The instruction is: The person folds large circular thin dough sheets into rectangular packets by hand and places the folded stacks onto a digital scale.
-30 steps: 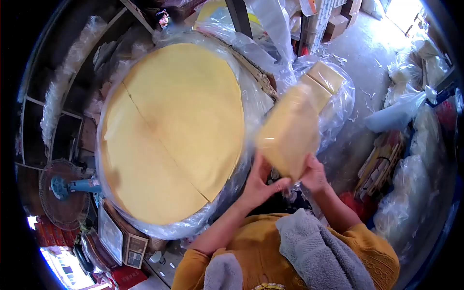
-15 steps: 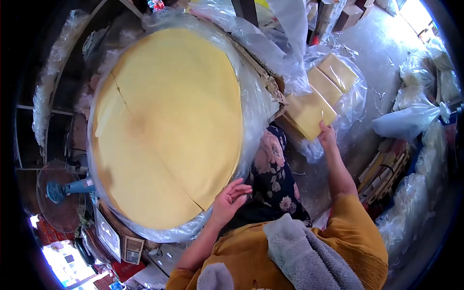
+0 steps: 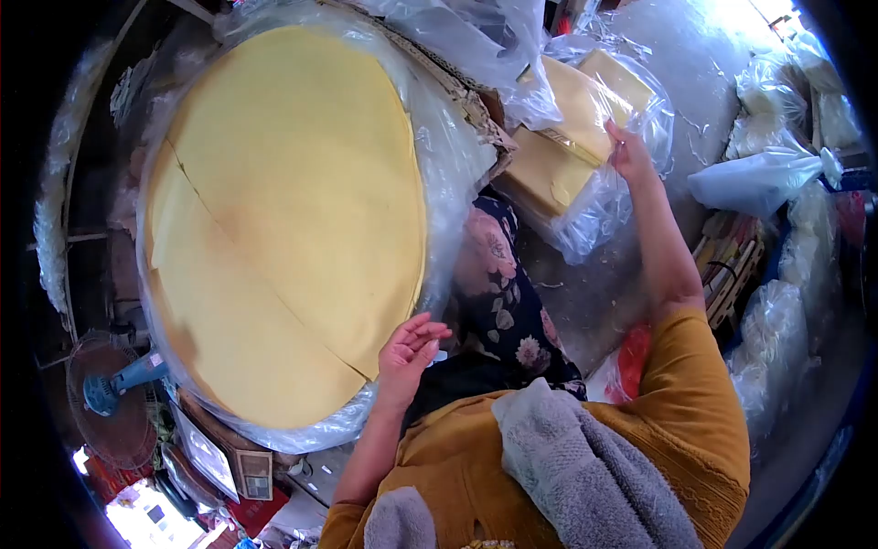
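Note:
My right hand (image 3: 626, 154) is closed on the edge of a bundle of yellow sheets (image 3: 574, 102), which looks like paper. Another yellow bundle (image 3: 547, 171) lies beneath and nearer to me, and a third yellow block (image 3: 618, 80) sits behind; clear plastic (image 3: 593, 233) surrounds them. Hanging above my lap, my left hand (image 3: 407, 355) holds nothing, its fingers loosely bent and apart. It is close to the lower right edge of a large round tabletop covered with yellow sheeting (image 3: 293, 220). Seams run across that sheeting, and clear plastic (image 3: 453, 197) shows around its rim.
Torn cardboard (image 3: 485, 128) edges the round surface on the right. A blue fan (image 3: 102, 393) stands at the left. Filled plastic bags (image 3: 754, 181) and a stack of flat pieces (image 3: 727, 252) line the right side. A grey towel (image 3: 576, 457) hangs over my front.
My right hand has shifted the upper yellow bundle away from me, uncovering the bundle underneath. My left hand stays near the round surface's edge. The whole view has moved slightly.

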Action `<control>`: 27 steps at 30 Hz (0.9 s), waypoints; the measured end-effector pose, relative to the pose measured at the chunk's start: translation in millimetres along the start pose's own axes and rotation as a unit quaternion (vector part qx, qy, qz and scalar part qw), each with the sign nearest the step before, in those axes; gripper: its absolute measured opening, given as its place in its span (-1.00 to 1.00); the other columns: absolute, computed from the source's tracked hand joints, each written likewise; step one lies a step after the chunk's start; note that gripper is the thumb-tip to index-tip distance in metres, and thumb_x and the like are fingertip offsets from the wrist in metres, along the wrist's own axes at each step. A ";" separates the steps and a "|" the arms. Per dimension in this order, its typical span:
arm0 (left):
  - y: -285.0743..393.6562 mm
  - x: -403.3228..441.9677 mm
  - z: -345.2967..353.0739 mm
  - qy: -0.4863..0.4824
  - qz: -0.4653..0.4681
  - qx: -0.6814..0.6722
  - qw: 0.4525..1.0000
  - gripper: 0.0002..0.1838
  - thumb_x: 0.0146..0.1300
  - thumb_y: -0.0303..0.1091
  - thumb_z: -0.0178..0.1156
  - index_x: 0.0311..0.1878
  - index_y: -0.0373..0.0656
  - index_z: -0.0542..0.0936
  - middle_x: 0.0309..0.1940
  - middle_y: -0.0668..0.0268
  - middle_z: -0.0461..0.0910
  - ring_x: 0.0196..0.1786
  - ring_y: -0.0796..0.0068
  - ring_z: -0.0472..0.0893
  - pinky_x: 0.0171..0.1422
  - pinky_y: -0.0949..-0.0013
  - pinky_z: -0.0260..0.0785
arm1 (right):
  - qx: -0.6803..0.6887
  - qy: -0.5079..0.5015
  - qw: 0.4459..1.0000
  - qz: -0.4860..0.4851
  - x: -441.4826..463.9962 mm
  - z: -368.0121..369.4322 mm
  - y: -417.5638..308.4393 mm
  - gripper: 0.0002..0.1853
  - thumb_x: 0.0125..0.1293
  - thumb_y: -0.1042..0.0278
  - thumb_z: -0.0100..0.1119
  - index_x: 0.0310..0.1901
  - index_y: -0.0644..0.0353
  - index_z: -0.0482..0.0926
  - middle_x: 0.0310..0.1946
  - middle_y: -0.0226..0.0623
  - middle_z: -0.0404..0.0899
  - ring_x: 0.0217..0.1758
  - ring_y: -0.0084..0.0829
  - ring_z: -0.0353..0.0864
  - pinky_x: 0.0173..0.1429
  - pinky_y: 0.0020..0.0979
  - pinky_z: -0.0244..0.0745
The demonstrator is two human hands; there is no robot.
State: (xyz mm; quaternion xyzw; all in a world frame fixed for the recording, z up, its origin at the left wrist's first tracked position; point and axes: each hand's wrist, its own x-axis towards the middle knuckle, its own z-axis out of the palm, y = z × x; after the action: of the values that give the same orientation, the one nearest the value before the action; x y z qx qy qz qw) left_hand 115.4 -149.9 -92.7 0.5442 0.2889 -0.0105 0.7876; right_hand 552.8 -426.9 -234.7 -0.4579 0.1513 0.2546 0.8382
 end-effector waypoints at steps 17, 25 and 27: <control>-2.6 -4.0 -10.9 0.006 0.008 -0.006 1.000 -0.56 0.26 -0.59 0.11 0.22 -0.29 0.36 -0.02 0.18 0.57 0.06 0.39 0.57 0.20 0.39 0.37 | -0.027 0.152 0.988 -0.007 24.4 -84.8 168.2 -0.57 0.29 0.44 0.08 0.20 0.13 0.31 0.02 -0.22 0.45 0.02 -0.19 0.49 0.04 -0.09 0.46; -13.9 -33.9 -24.6 -0.034 0.026 0.047 0.998 -0.59 0.28 -0.56 0.10 0.20 -0.26 0.38 0.02 0.21 0.55 0.10 0.46 0.53 0.25 0.38 0.33 | -0.769 0.262 0.568 -0.129 28.2 -82.6 115.1 -0.44 0.26 -0.11 0.13 0.01 0.30 0.51 -0.21 0.00 0.62 -0.23 -0.25 0.64 -0.12 -0.28 0.51; -15.3 -45.1 -30.2 -0.037 0.040 0.079 0.995 -0.60 0.28 -0.54 0.12 0.19 -0.26 0.39 0.02 0.22 0.55 0.11 0.48 0.53 0.24 0.39 0.33 | -0.695 0.216 0.647 -0.227 -5.3 -32.5 82.6 -0.52 0.28 0.00 0.16 0.00 0.30 0.52 -0.22 -0.09 0.63 -0.24 -0.32 0.64 -0.10 -0.33 0.53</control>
State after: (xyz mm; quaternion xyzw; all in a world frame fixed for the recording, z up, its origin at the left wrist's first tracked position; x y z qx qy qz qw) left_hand 59.4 -143.5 -92.0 0.6152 0.2355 -0.0219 0.7521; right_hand 501.0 -418.6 -306.6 -0.9683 -0.0016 -0.0190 0.2492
